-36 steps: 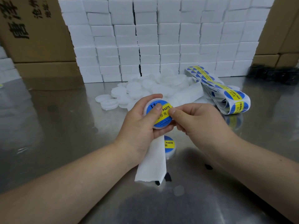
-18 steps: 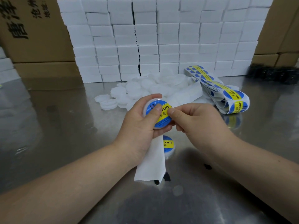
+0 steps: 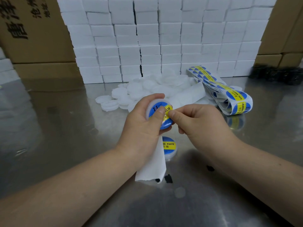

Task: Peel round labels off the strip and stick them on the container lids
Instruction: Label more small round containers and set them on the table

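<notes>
Packing workshop, steel table (image 3: 57,128), stacked white boxes (image 3: 164,38), cartons (image 3: 32,30)

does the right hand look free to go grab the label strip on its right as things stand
Probably yes. The right hand only presses a fingertip on the label of the lid that the left hand grips, and bare table lies between it and the label strip.

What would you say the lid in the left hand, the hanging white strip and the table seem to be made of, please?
Lid: probably translucent white plastic, judging by its smooth, milky rim.
Round label: glossy printed sticker; it shows a slight sheen.
Strip: likely paper backing, matte, thin, with a ragged torn end.
Table: apparently brushed steel, grey, with blurred reflections of the cartons.
</notes>
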Tool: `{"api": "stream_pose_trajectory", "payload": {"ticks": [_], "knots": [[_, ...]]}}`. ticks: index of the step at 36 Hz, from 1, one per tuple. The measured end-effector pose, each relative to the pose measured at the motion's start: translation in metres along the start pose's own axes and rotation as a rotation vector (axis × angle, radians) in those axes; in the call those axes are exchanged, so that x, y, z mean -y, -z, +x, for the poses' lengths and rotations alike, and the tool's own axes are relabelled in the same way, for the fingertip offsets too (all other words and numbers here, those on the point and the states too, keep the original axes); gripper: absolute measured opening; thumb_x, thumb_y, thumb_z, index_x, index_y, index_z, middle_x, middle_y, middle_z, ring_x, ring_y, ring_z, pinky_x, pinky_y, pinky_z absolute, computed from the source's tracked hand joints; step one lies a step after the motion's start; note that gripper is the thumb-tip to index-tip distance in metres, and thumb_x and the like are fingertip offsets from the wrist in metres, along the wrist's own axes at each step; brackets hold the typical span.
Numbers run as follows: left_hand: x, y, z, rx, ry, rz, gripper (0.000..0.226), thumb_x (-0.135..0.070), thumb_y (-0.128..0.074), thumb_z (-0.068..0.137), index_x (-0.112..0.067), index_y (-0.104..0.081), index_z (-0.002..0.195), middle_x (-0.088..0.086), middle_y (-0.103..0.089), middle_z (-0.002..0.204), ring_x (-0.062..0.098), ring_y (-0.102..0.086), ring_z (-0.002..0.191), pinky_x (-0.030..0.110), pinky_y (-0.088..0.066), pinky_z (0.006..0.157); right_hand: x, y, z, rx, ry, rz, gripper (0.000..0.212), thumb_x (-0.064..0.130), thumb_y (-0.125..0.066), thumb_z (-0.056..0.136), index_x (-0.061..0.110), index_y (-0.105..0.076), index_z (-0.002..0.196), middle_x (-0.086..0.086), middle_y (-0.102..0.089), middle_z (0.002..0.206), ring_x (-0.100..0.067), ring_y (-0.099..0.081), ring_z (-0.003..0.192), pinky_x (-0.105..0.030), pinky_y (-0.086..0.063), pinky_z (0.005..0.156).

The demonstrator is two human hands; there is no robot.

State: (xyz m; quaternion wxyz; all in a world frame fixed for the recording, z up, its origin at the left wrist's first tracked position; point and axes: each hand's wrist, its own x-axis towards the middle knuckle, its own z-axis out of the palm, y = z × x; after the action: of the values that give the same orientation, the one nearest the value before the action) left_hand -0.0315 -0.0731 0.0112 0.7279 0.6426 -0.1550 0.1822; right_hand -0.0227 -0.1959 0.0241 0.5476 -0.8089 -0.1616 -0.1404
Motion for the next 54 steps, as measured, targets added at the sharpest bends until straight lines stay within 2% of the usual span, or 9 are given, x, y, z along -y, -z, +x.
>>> {"api": "stream_pose_trajectory", "payload": {"ticks": [5, 13, 18, 25, 35, 40, 45, 50, 54], "knots": [[0.001, 0.0, -0.004, 0.009, -0.081, 0.098, 0.032, -0.014, -0.054, 0.091, -0.045, -0.062, 0.088, -0.002, -0.066, 0.101, 0.012, -0.066, 0.089, 0.03, -0.057, 0.076, -0.002, 0.001, 0.001, -0.026, 0.007, -0.025, 0.028, 0.034, -0.064, 0.082, 0.028, -0.063, 0.054, 0.015, -0.051, 0.039, 0.001, -0.044, 0.035, -0.007, -0.027, 0.036], [-0.005, -0.005, -0.007, -0.034, -0.092, 0.059, 0.027, -0.011, -0.049, 0.093, -0.038, -0.054, 0.094, 0.004, -0.065, 0.093, 0.011, -0.069, 0.071, 0.019, -0.053, 0.059, -0.006, 0.005, 0.004, -0.063, -0.006, -0.072, 0.051, 0.055, -0.063, 0.064, 0.004, -0.064, 0.067, 0.005, -0.051, 0.048, -0.002, -0.038, 0.038, -0.012, -0.028, 0.038], [-0.01, -0.005, -0.007, -0.059, -0.032, 0.06, 0.017, -0.016, -0.049, 0.094, -0.034, -0.047, 0.092, -0.013, -0.066, 0.07, 0.013, -0.066, 0.053, 0.02, -0.051, 0.049, -0.004, 0.002, 0.001, -0.048, 0.006, 0.043, 0.04, 0.058, -0.06, 0.068, 0.019, -0.058, 0.068, 0.01, -0.057, 0.055, 0.001, -0.043, 0.047, -0.017, -0.038, 0.05], [-0.013, -0.006, -0.006, -0.093, 0.022, 0.043, 0.01, -0.022, -0.048, 0.093, -0.025, -0.055, 0.087, -0.004, -0.06, 0.055, 0.01, -0.05, 0.034, 0.015, -0.04, 0.036, -0.002, -0.001, -0.003, 0.182, 0.182, -0.011, 0.013, 0.026, -0.058, 0.086, 0.026, -0.05, 0.076, 0.022, -0.06, 0.054, 0.008, -0.054, 0.052, -0.005, -0.038, 0.051], [-0.016, -0.006, -0.002, -0.139, -0.039, 0.081, 0.017, -0.021, -0.046, 0.094, -0.028, -0.057, 0.084, -0.003, -0.059, 0.063, 0.009, -0.053, 0.038, 0.014, -0.04, 0.038, 0.0, -0.002, -0.004, 0.096, 0.143, -0.093, 0.023, 0.043, -0.046, 0.081, 0.025, -0.052, 0.069, 0.014, -0.056, 0.052, 0.0, -0.05, 0.052, -0.015, -0.038, 0.051], [-0.01, 0.012, 0.015, -0.423, -0.123, 0.239, 0.021, -0.022, -0.042, 0.097, -0.03, -0.056, 0.082, -0.014, -0.059, 0.075, -0.009, -0.055, 0.062, 0.006, -0.042, 0.059, -0.001, 0.005, -0.001, 0.038, 0.02, -0.052, 0.033, 0.05, -0.041, 0.083, 0.022, -0.058, 0.076, 0.014, -0.058, 0.052, 0.003, -0.049, 0.049, -0.022, -0.033, 0.056], [0.004, 0.028, 0.031, -0.583, 0.169, 0.213, 0.028, -0.028, -0.041, 0.095, -0.024, -0.051, 0.069, -0.008, -0.05, 0.066, 0.002, -0.048, 0.053, 0.011, -0.037, 0.051, -0.001, 0.002, -0.002, 0.112, -0.018, -0.135, 0.022, 0.048, -0.049, 0.074, 0.029, -0.059, 0.071, 0.004, -0.065, 0.069, 0.001, -0.048, 0.051, -0.021, -0.033, 0.053], [0.005, 0.023, 0.03, -0.424, 0.466, -0.152, 0.019, -0.024, -0.043, 0.095, -0.016, -0.056, 0.085, 0.014, -0.065, 0.09, 0.029, -0.065, 0.075, 0.041, -0.056, 0.068, -0.004, -0.001, 0.0, 0.176, -0.073, -0.127, 0.021, 0.05, -0.048, 0.074, 0.033, -0.057, 0.082, 0.005, -0.069, 0.08, -0.001, -0.054, 0.059, -0.024, -0.044, 0.062], [0.001, 0.016, 0.025, -0.308, 0.504, -0.35, 0.023, -0.026, -0.042, 0.098, -0.009, -0.053, 0.108, 0.015, -0.064, 0.099, 0.029, -0.069, 0.057, 0.032, -0.056, 0.047, -0.007, 0.0, 0.002, 0.139, -0.139, -0.089, 0.035, 0.057, -0.051, 0.071, 0.032, -0.054, 0.096, 0.008, -0.068, 0.086, -0.005, -0.06, 0.075, -0.024, -0.04, 0.064]]}}
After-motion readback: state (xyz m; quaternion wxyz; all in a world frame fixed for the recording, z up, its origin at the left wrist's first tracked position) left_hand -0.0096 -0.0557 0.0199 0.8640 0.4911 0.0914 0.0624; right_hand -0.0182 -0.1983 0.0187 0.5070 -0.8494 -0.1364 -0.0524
